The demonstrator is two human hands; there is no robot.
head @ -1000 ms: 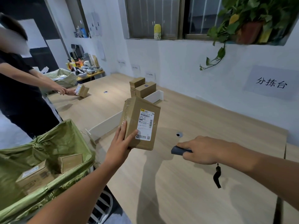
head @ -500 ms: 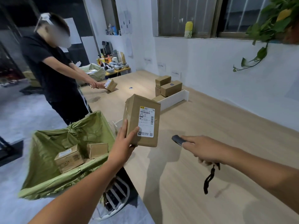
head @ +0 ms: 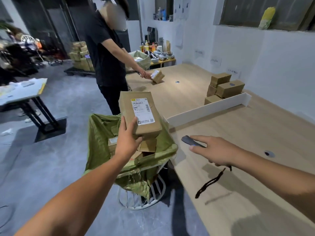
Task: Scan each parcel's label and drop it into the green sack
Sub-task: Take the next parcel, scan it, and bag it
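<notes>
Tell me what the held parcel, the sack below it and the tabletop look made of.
Parcel: brown corrugated cardboard by the look, matte, slightly dented, with a white printed paper label.
Green sack: probably woven plastic; faint sheen, crinkled folds, loose threads fraying at its rim.
Tabletop: light wood-grain surface, smooth and matte; whether laminate or real wood cannot be told.

The parcel [head: 139, 114] in my left hand [head: 127, 141] is matt brown cardboard with a smooth white paper label [head: 142, 110]. The green sack [head: 102, 133] looks like coarse woven plastic (frayed at the rim). The scanner [head: 189, 140] is dark matt plastic; the table [head: 238, 167] is pale, smooth wood-grain.
</notes>
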